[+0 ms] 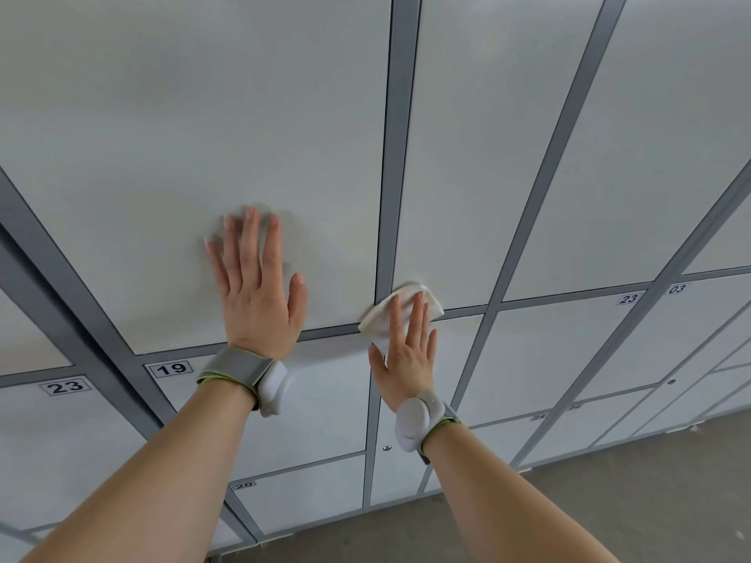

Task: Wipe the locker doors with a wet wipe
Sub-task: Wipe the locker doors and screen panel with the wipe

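White locker doors set in a grey frame fill the view. My left hand [256, 294] lies flat with straight, spread fingers on the lower part of a tall door [211, 128]. My right hand [406, 351] presses a folded white wet wipe [384, 319] with straight fingers against the grey frame [386, 253], where the upright strip meets the horizontal one. The wipe sticks out above and to the left of the fingers. Both wrists carry grey bands with white pods.
Smaller doors below bear number labels, such as 19 [170, 368] and 23 [66, 386]. A round lock [386, 447] sits on a narrow door under my right wrist. Grey concrete floor [609, 501] runs along the lockers' base at the lower right.
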The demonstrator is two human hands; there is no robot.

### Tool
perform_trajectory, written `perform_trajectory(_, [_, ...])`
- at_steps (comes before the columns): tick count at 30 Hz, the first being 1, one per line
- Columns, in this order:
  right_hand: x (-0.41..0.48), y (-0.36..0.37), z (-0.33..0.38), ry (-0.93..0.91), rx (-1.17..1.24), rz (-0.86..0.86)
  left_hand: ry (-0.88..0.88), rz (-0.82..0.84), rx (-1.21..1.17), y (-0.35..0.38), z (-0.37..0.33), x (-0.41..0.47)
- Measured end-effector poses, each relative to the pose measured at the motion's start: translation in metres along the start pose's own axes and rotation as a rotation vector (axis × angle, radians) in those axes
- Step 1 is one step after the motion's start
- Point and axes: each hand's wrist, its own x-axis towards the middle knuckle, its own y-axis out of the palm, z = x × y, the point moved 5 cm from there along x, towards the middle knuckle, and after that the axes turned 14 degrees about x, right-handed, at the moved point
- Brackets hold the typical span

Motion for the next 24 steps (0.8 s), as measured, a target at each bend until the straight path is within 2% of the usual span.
perform_trajectory(2, [-0.001, 0.002, 0.004, -0.01, -0.007, 0.011, 0.001, -0.018, -0.017, -0.005, -0.001, 0.007])
perform_trajectory(5, [0.016, -0.017, 0.033, -0.162, 0.041, -0.119, -0.016, -0.058, -0.003, -0.01, 0.001, 0.027])
perform_trajectory(9, [0.038, -0.043, 0.055, -0.278, 0.021, -0.234, -0.07, -0.094, -0.003, -0.016, 0.005, 0.053])
perform_trajectory(16, [0.025, -0.028, 0.026, -0.25, -0.094, -0.197, -0.092, -0.121, -0.005, -0.025, 0.011, 0.072])
perform_trajectory(18, [0.031, -0.037, 0.042, -0.262, -0.044, -0.194, -0.096, -0.12, -0.013, -0.028, 0.011, 0.078])
perform_trajectory(24, [0.073, -0.099, 0.126, -0.468, 0.014, -0.328, -0.069, -0.206, 0.007, -0.046, 0.01, 0.126])
